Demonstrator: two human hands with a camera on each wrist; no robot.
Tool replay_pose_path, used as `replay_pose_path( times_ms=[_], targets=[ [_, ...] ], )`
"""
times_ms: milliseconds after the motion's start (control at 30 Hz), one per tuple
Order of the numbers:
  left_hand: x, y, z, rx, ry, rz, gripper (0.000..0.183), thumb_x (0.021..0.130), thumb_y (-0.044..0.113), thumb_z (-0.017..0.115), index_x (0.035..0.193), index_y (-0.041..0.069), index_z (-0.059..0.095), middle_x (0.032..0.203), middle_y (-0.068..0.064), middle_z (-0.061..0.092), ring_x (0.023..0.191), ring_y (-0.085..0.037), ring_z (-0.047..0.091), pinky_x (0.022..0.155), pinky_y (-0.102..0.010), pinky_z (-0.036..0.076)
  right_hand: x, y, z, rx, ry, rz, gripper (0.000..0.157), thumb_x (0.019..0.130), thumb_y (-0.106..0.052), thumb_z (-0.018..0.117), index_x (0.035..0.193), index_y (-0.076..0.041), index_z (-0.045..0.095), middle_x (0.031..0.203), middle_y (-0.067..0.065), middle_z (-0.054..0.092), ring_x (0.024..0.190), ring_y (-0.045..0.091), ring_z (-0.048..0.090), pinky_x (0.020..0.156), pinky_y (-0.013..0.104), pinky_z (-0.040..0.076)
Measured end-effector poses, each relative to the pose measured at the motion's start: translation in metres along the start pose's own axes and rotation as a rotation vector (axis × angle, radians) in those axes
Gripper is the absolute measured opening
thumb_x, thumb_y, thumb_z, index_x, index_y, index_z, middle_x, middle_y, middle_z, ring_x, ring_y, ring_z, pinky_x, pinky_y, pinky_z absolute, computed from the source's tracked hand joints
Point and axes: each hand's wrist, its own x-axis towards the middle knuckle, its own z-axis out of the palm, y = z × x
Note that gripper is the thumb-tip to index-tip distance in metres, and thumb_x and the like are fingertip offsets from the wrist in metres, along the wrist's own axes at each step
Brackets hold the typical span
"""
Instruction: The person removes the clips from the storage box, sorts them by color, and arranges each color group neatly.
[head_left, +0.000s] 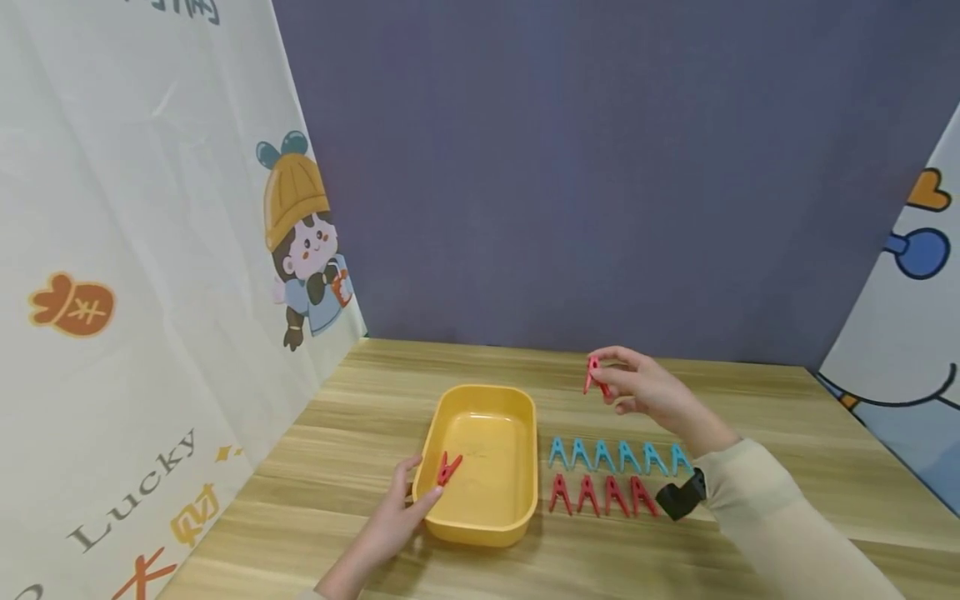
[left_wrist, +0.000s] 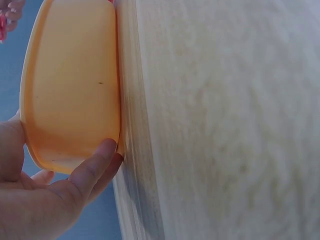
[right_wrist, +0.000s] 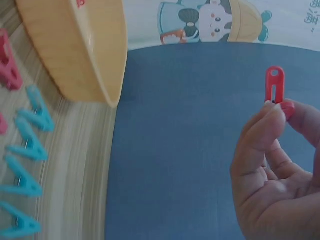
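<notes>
My left hand (head_left: 397,512) holds the near-left corner of a yellow plastic basin (head_left: 495,533), thumb at the rim and fingers against the outer wall. In the left wrist view, the fingers (left_wrist: 92,172) touch that wall. One red clothespin (head_left: 447,471) lies inside the basin near its left side. Above the back of the table, my right hand (head_left: 645,387) pinches another red clothespin (right_wrist: 274,82) between thumb and fingertips, raised well off the surface. Right of the basin lie a row of several blue clothespins (head_left: 603,455) and, nearer me, a row of several red clothespins (head_left: 587,495).
Everything stands on a wood-grain table (head_left: 337,467). Behind it rises a dark blue-grey panel (head_left: 555,183). A white printed sheet (head_left: 165,208) hangs at the left, another at the right. A black strap piece (head_left: 681,497) hangs at the right wrist, close to the rows.
</notes>
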Motion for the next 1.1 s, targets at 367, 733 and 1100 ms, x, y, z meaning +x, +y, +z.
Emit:
replay_pose_path(
  times_ms=[367, 733, 1100],
  targets=[
    [-0.002, 0.005, 0.001, 0.024, 0.009, 0.001, 0.066, 0.094, 0.025, 0.055, 0.14, -0.002, 0.016, 0.118, -0.039, 0.044, 0.096, -0.041, 0.056, 0.071, -0.04, 0.053, -0.014, 0.016, -0.027, -0.051, 0.042, 0.028, 0.056, 0.092, -0.031, 0.057, 0.134, -0.002, 0.034, 0.08, 0.007, 0.054, 0.064, 0.016, 0.052, 0.054, 0.03, 0.048],
    [-0.001, 0.005, 0.001, 0.015, 0.004, -0.004, 0.066, 0.094, 0.025, 0.054, 0.14, -0.001, 0.015, 0.118, -0.038, 0.044, 0.096, -0.04, 0.056, 0.072, -0.04, 0.053, -0.033, 0.047, -0.05, -0.101, 0.055, 0.108, 0.06, 0.094, -0.031, 0.054, 0.137, 0.001, 0.029, 0.088, 0.009, 0.053, 0.07, 0.018, 0.054, 0.059, 0.032, 0.051],
    [0.0, 0.003, 0.0, 0.028, 0.001, -0.029, 0.066, 0.094, 0.028, 0.053, 0.141, 0.0, 0.015, 0.119, -0.037, 0.044, 0.098, -0.039, 0.055, 0.074, -0.042, 0.053, -0.049, 0.09, -0.059, -0.107, 0.04, 0.168, 0.063, 0.094, -0.028, 0.053, 0.138, 0.007, 0.024, 0.118, 0.026, 0.045, 0.083, 0.03, 0.057, 0.066, 0.041, 0.053]
  ],
)
